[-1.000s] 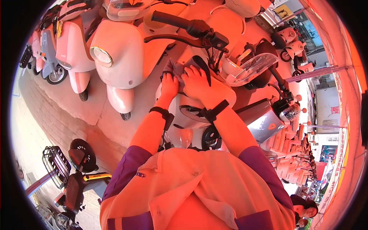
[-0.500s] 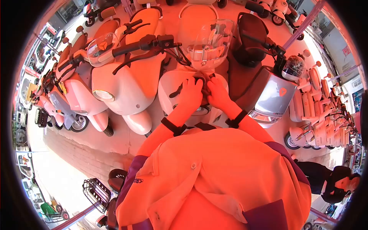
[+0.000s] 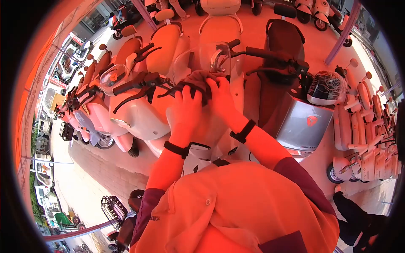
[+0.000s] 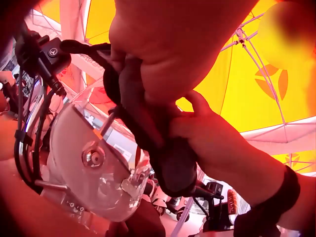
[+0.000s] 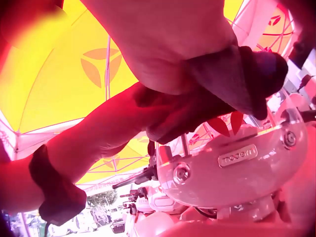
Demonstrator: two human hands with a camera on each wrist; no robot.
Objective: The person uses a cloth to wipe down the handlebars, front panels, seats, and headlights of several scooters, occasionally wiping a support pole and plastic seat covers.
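Observation:
Both hands hold a bunched dark cloth (image 3: 195, 80) at the front of a pale scooter, just before its clear windscreen (image 3: 181, 63). My left hand (image 3: 187, 107) grips the cloth's left part, fingers bent over it. To the right, my right hand (image 3: 222, 96) holds the other part with its fingers spread. In the left wrist view the cloth (image 4: 170, 165) hangs in thick folds between both hands, beside the windscreen. The right wrist view shows the cloth (image 5: 217, 84) above a glossy front cover (image 5: 222, 173) lettered "modern".
A grey scooter (image 3: 301, 126) stands close on the right, a white one (image 3: 141, 114) on the left. More scooters (image 3: 365, 114) line the far right. A person in dark clothes (image 3: 358, 219) is at lower right. A bike with a wire basket (image 3: 114, 211) stands at lower left.
The head view has swung round, with more scooters showing at left. My hands drew together round the bunched cloth, then moved apart, with the cloth now stretched wider between them near the windscreen.

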